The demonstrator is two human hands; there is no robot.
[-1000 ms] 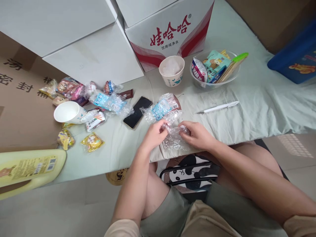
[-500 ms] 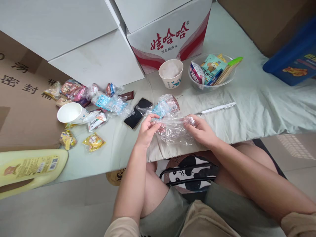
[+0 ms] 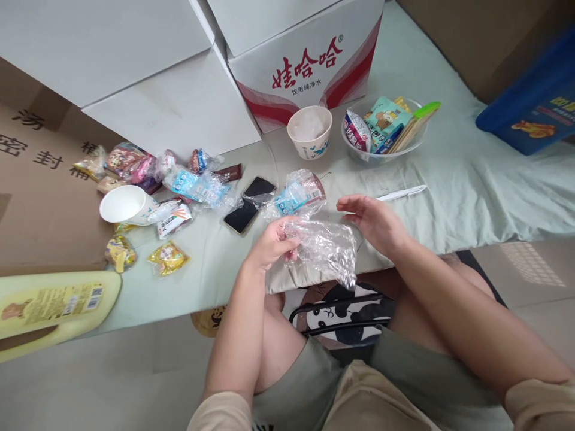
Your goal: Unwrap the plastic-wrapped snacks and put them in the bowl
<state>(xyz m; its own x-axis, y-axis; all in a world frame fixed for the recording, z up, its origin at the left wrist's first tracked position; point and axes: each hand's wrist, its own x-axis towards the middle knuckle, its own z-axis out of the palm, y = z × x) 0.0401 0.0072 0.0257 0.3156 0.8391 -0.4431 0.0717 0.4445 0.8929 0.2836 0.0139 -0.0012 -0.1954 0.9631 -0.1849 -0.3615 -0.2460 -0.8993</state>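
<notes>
My left hand [image 3: 273, 244] pinches a crinkled clear plastic bag [image 3: 330, 248] by its left end, and the bag hangs at the table's front edge. To the right of the bag, my right hand [image 3: 372, 222] is raised with fingers stretched out, holding nothing. Just beyond the bag lies a wrapped snack [image 3: 300, 194] in clear plastic with a blue label. A white pen-like tool [image 3: 404, 193] rests behind my right hand, its left end hidden by the hand. Two black phones [image 3: 241, 215] lie to the left of the snack.
Wrapped snacks [image 3: 195, 187] are heaped at the left around a tipped paper cup [image 3: 126, 205]. Another paper cup [image 3: 309, 133] and a clear bowl [image 3: 381, 154] with packets and sticks stand at the back, before white boxes [image 3: 305, 72]. A yellow jug [image 3: 58, 305] lies front left, a blue container [image 3: 534, 102] right.
My right hand has let go of the plastic bag and moved a little right and away, its fingers opening. The bag now droops from my left hand alone.
</notes>
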